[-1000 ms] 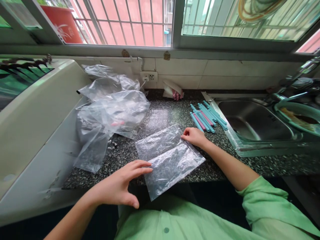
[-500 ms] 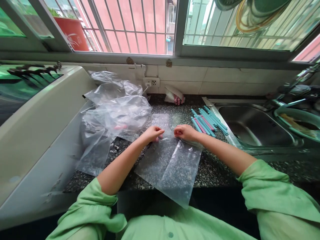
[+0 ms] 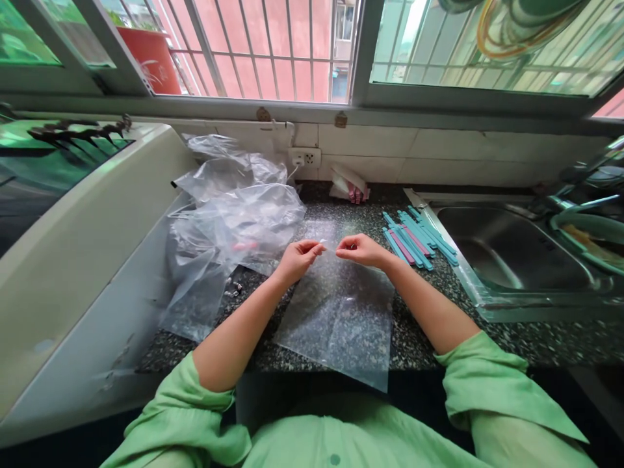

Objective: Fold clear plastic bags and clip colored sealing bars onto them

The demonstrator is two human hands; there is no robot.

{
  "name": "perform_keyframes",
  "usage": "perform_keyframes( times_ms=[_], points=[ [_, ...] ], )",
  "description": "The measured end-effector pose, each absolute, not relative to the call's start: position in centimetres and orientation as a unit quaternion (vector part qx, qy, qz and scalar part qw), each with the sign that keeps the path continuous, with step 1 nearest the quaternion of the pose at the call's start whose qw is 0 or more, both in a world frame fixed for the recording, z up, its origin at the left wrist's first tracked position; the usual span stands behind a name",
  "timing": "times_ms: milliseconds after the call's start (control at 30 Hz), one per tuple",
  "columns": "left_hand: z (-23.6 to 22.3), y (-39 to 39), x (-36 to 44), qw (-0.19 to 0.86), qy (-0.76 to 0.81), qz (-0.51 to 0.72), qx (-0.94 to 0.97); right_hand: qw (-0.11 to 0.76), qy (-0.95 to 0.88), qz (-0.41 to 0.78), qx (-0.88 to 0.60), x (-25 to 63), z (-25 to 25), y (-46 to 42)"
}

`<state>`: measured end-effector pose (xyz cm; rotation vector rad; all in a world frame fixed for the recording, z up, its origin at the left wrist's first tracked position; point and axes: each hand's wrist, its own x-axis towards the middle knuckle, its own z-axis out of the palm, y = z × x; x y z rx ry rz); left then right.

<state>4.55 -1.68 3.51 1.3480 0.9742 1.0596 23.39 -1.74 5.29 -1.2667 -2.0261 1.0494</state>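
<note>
A clear plastic bag (image 3: pixel 341 331) lies flat on the speckled counter in front of me, its lower corner hanging past the front edge. Near its far part my left hand (image 3: pixel 301 259) is closed in a pinch on the thin clear film. My right hand (image 3: pixel 363 250) pinches the film just to the right, fingertips a short gap from the left ones. Fine detail between the fingertips is too small to make out. To the right of my right hand lie several teal and pink flat strips (image 3: pixel 414 237) in a loose pile.
A heap of crumpled clear bags (image 3: pixel 244 208) fills the left of the counter beside a white appliance side (image 3: pixel 112 260). A small packet of pink pieces (image 3: pixel 351 185) rests by the wall under a socket (image 3: pixel 305 157). The steel sink (image 3: pixel 507 247) is at right, with a bowl (image 3: pixel 592 240).
Both hands have risen slightly and come closer together, fingertips nearly meeting. The bag has shifted with them, its lower corner drawn up a little. The camera view has turned slightly left.
</note>
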Motion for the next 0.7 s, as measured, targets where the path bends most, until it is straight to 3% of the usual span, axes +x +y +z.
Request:
perform_keyframes(
  times_ms=[200,367,700],
  points=[
    [4.1,-1.8,4.0,0.452,0.371,0.473,0.659,0.307,-0.711,0.431,-0.464,22.9,5.0,-2.1],
    [4.3,-2.1,4.2,0.463,0.381,0.463,0.652,0.313,-0.709,0.442,-0.452,22.7,5.6,-2.8],
    [4.3,-2.2,4.2,0.485,0.414,0.415,0.649,0.305,-0.767,0.347,-0.445,22.4,5.6,-3.6]
  ],
)
